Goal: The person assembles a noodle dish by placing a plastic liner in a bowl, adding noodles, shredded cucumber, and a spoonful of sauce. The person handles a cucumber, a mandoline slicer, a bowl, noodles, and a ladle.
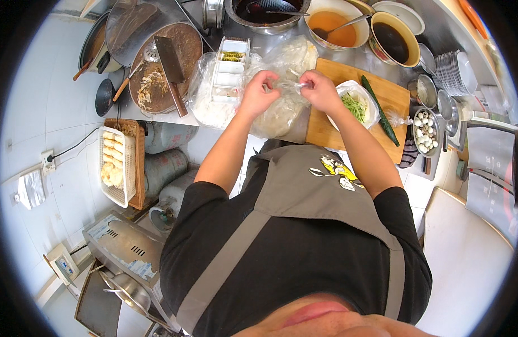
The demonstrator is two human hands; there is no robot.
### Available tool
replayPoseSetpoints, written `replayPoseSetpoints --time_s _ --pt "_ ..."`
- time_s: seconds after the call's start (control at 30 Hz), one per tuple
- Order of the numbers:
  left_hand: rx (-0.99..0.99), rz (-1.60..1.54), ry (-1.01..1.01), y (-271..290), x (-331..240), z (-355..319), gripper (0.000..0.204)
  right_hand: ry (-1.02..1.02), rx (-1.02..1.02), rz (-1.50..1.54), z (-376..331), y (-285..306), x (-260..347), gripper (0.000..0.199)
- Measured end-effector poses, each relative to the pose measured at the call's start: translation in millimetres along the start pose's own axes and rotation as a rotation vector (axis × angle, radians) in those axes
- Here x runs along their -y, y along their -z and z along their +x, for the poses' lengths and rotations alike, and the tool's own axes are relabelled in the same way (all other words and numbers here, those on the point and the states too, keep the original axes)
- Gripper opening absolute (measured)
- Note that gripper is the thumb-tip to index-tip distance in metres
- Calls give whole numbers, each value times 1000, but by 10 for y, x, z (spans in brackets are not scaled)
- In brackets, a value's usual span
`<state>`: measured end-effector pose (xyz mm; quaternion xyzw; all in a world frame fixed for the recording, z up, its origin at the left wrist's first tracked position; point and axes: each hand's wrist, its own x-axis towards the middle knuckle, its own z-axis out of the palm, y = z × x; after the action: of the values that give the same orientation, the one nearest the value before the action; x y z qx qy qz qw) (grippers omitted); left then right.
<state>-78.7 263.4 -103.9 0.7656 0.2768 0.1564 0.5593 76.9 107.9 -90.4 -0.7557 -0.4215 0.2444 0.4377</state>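
My left hand is closed, its fingers pinching the clear plastic bag. Opposite it, my right hand pinches the same bag's edge near the cutting board. The bag hangs crumpled between both hands over the counter edge; what it holds cannot be made out. Left of my left hand, a white slicer lies on another clear bag. By my right wrist, shredded cucumber fills a white plastic-lined container. A whole cucumber rests beside it on the wooden cutting board.
A cleaver lies across a round griddle on the left. Bowls of amber liquid and dark liquid stand behind the board. Small eggs and stacked plates are right; a bread basket sits lower left.
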Motion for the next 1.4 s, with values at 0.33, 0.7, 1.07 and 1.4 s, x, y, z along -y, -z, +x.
replayPoseSetpoints --time_s 0.33,0.7,1.07,1.4 --pt "259 149 54 350 -148 42 17 -123 -30 490 -40 252 -69 7" --pt "131 -644 168 309 -315 -82 25 197 280 -10 76 61 465 14" --pt "69 -642 309 166 -325 -210 35 -121 229 -687 305 -338 145 32" --pt "-33 -658 346 248 -214 -241 30 -42 92 -638 323 -431 142 27"
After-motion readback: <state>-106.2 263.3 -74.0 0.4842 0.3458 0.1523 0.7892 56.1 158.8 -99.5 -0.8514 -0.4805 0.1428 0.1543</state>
